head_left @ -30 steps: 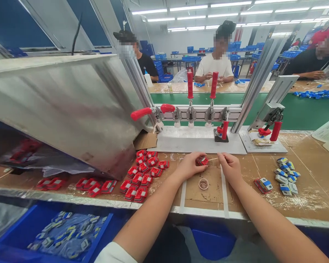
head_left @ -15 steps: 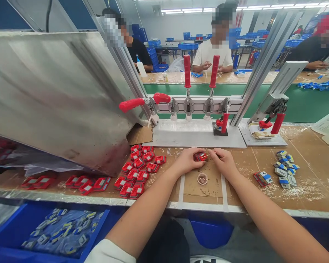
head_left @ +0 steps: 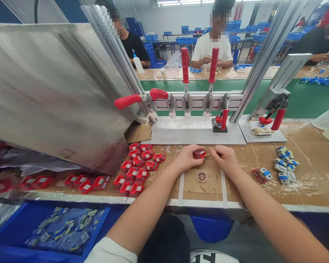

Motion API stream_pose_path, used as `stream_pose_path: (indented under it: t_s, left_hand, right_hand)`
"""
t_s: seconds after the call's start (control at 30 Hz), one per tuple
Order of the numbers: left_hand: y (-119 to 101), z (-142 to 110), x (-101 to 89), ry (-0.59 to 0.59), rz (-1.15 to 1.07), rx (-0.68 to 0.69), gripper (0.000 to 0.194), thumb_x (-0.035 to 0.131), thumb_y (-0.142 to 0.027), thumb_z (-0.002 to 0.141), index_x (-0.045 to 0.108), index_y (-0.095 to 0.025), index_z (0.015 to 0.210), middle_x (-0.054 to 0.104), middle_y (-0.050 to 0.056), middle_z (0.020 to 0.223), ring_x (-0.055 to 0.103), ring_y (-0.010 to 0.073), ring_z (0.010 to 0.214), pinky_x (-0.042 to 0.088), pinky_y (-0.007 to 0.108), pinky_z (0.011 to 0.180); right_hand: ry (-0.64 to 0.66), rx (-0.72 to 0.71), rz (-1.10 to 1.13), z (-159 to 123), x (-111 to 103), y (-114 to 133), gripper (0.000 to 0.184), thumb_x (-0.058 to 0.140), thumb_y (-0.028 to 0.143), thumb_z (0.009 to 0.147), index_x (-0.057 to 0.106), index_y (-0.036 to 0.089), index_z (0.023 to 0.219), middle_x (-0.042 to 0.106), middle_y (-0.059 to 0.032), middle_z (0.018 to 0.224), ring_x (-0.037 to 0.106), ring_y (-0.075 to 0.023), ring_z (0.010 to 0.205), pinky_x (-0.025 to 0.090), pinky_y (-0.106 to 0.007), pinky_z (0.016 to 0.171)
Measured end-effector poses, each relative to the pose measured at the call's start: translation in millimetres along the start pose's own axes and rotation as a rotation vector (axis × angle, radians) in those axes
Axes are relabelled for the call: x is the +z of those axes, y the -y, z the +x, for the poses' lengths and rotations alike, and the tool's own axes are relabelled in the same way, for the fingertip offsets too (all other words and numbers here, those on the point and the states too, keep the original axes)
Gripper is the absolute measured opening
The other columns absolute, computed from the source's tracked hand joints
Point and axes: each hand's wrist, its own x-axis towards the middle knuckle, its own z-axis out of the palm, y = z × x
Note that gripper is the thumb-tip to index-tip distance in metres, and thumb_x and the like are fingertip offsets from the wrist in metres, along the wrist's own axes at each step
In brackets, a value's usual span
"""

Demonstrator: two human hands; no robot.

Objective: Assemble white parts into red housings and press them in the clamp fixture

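My left hand (head_left: 186, 157) is closed round a small red plastic part (head_left: 200, 154), held just above the cardboard pad (head_left: 208, 180) on the bench. My right hand (head_left: 225, 157) pinches a thin wooden stick (head_left: 208, 154) whose tip touches the red part. A small round cup (head_left: 202, 176) sits on the pad just below both hands. Several more red parts (head_left: 137, 166) lie in a cluster to the left of my left hand.
A clamp fixture (head_left: 197, 106) with red-handled toggle clamps stands behind my hands. Grey and blue parts (head_left: 284, 165) lie at the right, a big metal chute (head_left: 57, 91) at the left, a blue bin (head_left: 57, 230) below. Other people sit across the green conveyor (head_left: 304, 98).
My view has tipped down a little, so everything sits higher in the picture. Both hands stay together on the red part with the stick at it.
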Motion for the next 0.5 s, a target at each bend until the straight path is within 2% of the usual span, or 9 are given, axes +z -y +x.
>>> stream_pose_path:
  t_s: [0.23,0.5]
  left_hand:
    - [-4,-1,-2.6,0.002,0.001,0.030,0.041,0.073,-0.022,0.075,0.076,-0.021,0.116,0.076,0.003,0.106,0.069,0.0190,0.092,0.052,0.027,0.083]
    - [-5,0,-4.8,0.054,-0.034,0.047,0.036,0.072,-0.027,0.080,0.077,-0.022,0.116,0.076,0.002,0.098,0.067,0.0175,0.086,0.050,0.026,0.078]
  right_hand:
    - [-0.051,-0.056,-0.089,1,-3,1,0.043,0.053,0.029,0.101,0.032,0.022,0.064,0.033,0.0051,0.058,0.033,-0.0116,0.054,0.024,-0.029,0.055]
    - [-0.003,-0.071,0.029,1,-3,13,0.043,0.047,0.036,0.106,0.039,0.022,0.066,0.042,0.0029,0.062,0.040,-0.0131,0.058,0.030,-0.029,0.058]
